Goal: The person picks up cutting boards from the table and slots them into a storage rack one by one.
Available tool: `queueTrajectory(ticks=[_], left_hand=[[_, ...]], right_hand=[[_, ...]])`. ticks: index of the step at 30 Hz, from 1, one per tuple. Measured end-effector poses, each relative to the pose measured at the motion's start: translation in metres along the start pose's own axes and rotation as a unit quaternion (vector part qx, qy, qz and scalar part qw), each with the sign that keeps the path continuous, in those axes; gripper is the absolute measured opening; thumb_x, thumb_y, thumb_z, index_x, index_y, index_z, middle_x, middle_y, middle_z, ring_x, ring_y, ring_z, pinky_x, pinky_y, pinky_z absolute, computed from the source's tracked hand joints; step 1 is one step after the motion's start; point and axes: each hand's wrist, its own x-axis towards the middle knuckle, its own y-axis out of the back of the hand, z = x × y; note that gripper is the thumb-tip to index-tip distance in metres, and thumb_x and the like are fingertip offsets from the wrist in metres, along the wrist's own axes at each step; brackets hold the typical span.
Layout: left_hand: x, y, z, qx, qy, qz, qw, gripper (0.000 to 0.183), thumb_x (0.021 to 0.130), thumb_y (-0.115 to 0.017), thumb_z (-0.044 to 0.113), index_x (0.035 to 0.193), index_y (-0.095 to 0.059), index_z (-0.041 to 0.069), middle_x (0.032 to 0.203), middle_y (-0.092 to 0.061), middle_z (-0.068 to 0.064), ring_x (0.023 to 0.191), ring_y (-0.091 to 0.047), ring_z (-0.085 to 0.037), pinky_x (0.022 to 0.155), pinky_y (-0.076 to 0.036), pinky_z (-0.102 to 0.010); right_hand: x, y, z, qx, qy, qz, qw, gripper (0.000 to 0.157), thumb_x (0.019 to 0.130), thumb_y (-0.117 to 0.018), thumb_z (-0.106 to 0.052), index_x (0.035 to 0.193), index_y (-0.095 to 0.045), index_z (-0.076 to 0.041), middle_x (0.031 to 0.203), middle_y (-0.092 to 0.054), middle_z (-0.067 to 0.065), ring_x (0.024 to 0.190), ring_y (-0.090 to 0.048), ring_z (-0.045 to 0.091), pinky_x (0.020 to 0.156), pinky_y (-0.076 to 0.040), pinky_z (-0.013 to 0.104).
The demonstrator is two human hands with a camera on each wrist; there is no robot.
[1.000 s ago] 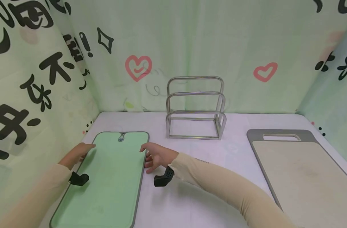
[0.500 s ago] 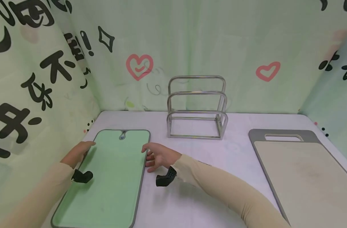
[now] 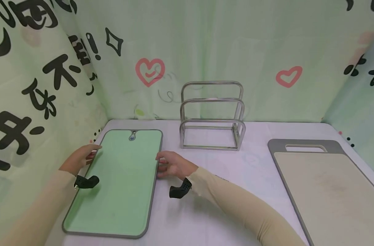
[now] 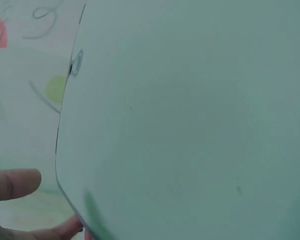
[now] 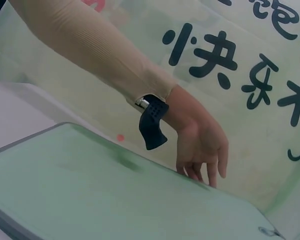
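Note:
A pale green cutting board (image 3: 119, 184) with a grey rim and a small drop-shaped hanging tab stands between both hands on the left side of the table. At its left edge is the left hand (image 3: 81, 159), thumb along the rim and the other fingers down behind the edge. That left hand (image 5: 202, 142) shows across the board in the right wrist view. In the left wrist view its thumb (image 4: 15, 184) is apart from the board. The right hand (image 3: 176, 164) grips the right edge, index finger at the rim and other fingers curled by its side.
A metal rack (image 3: 212, 148) with three upright loops stands at the back middle of the white table (image 3: 224, 201). A beige cutting board (image 3: 325, 191) with a grey handle end lies at the right. A printed curtain (image 3: 251, 44) encloses the back and sides.
Both hands have moved slightly away from the wearer with the green board. Its near edge, previously cut off by the frame, now shows whole, and its far edge sits higher in view.

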Motion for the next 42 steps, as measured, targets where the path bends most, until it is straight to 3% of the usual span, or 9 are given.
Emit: queueTrajectory(ticks=[4, 8, 10, 14, 20, 27, 30, 34, 42], left_hand=[[0.001, 0.011, -0.002, -0.052, 0.016, -0.055, 0.997, 0.023, 0.094, -0.051, 0.024, 0.107, -0.042, 0.009, 0.096, -0.043, 0.0, 0.091, -0.04, -0.014, 0.076, -0.042, -0.024], [0.002, 0.018, -0.005, -0.087, 0.04, -0.109, 0.9894, 0.022, 0.095, -0.05, 0.025, 0.106, -0.037, 0.012, 0.108, -0.037, -0.005, 0.098, -0.037, -0.017, 0.078, -0.043, -0.026], [0.005, 0.021, -0.008, -0.08, 0.042, -0.13, 0.9874, 0.025, 0.095, -0.05, 0.026, 0.11, -0.036, 0.012, 0.112, -0.035, -0.008, 0.1, -0.036, -0.018, 0.078, -0.044, -0.026], [0.012, 0.025, -0.014, -0.039, 0.015, -0.164, 0.9856, 0.051, 0.098, -0.048, 0.026, 0.143, -0.03, 0.009, 0.107, -0.044, -0.005, 0.096, -0.046, -0.014, 0.079, -0.048, -0.026], [0.021, 0.028, -0.022, -0.006, -0.017, -0.178, 0.9838, 0.068, 0.098, -0.048, 0.022, 0.15, -0.01, 0.001, 0.091, -0.055, 0.008, 0.086, -0.055, -0.007, 0.077, -0.05, -0.024], [0.023, 0.033, -0.029, -0.015, -0.045, -0.195, 0.9797, 0.027, 0.098, -0.048, 0.014, 0.12, -0.049, -0.001, 0.085, -0.061, 0.013, 0.081, -0.058, -0.002, 0.074, -0.051, -0.02], [0.025, 0.037, -0.032, 0.012, -0.064, -0.209, 0.9758, 0.044, 0.099, -0.047, 0.015, 0.136, -0.041, -0.006, 0.091, -0.058, 0.015, 0.086, -0.056, -0.001, 0.078, -0.05, -0.019], [0.024, 0.041, -0.032, 0.041, -0.062, -0.21, 0.9749, 0.067, 0.099, -0.047, 0.019, 0.146, -0.008, -0.009, 0.094, -0.056, 0.014, 0.089, -0.055, -0.002, 0.08, -0.052, -0.02], [0.021, 0.041, -0.032, 0.031, -0.044, -0.207, 0.9768, 0.065, 0.098, -0.045, 0.012, 0.147, -0.004, -0.002, 0.089, -0.062, 0.012, 0.085, -0.06, -0.006, 0.079, -0.054, -0.022]], right_hand=[[0.003, 0.001, 0.001, 0.021, 0.004, 0.001, 1.0, 0.021, 0.082, -0.049, 0.004, 0.101, -0.045, -0.004, 0.102, -0.044, 0.011, 0.092, -0.048, 0.023, 0.105, -0.038, 0.051], [0.007, 0.002, 0.005, 0.019, 0.009, 0.002, 1.0, 0.018, 0.082, -0.046, 0.008, 0.097, -0.049, -0.001, 0.096, -0.05, 0.012, 0.085, -0.053, 0.02, 0.099, -0.043, 0.046], [0.008, 0.002, 0.007, 0.015, 0.014, 0.002, 1.0, 0.015, 0.081, -0.045, 0.009, 0.092, -0.052, 0.0, 0.095, -0.052, 0.011, 0.083, -0.054, 0.019, 0.093, -0.045, 0.042], [0.009, 0.003, 0.01, 0.004, 0.02, 0.002, 1.0, 0.013, 0.082, -0.048, 0.008, 0.08, -0.054, -0.003, 0.093, -0.053, 0.009, 0.082, -0.053, 0.019, 0.08, -0.045, 0.035], [0.008, 0.003, 0.014, -0.001, 0.032, 0.016, 0.999, 0.013, 0.081, -0.051, 0.01, 0.077, -0.055, -0.002, 0.09, -0.053, 0.009, 0.08, -0.054, 0.019, 0.078, -0.049, 0.033], [0.008, 0.004, 0.016, 0.003, 0.042, 0.012, 0.999, 0.019, 0.08, -0.048, 0.015, 0.09, -0.057, 0.002, 0.09, -0.058, 0.009, 0.078, -0.057, 0.017, 0.087, -0.05, 0.035], [0.009, 0.005, 0.019, -0.019, 0.037, 0.01, 0.999, 0.032, 0.083, -0.05, 0.013, 0.111, -0.06, 0.001, 0.087, -0.061, 0.006, 0.078, -0.059, 0.016, 0.079, -0.05, 0.031], [0.011, 0.005, 0.021, -0.027, 0.03, 0.013, 0.999, 0.05, 0.086, -0.052, 0.011, 0.133, -0.051, -0.005, 0.091, -0.062, 0.008, 0.084, -0.059, 0.019, 0.085, -0.051, 0.04], [0.011, 0.003, 0.026, -0.046, 0.038, 0.025, 0.998, 0.058, 0.088, -0.052, 0.009, 0.142, -0.042, -0.009, 0.102, -0.062, 0.011, 0.089, -0.06, 0.02, 0.089, -0.051, 0.045]])
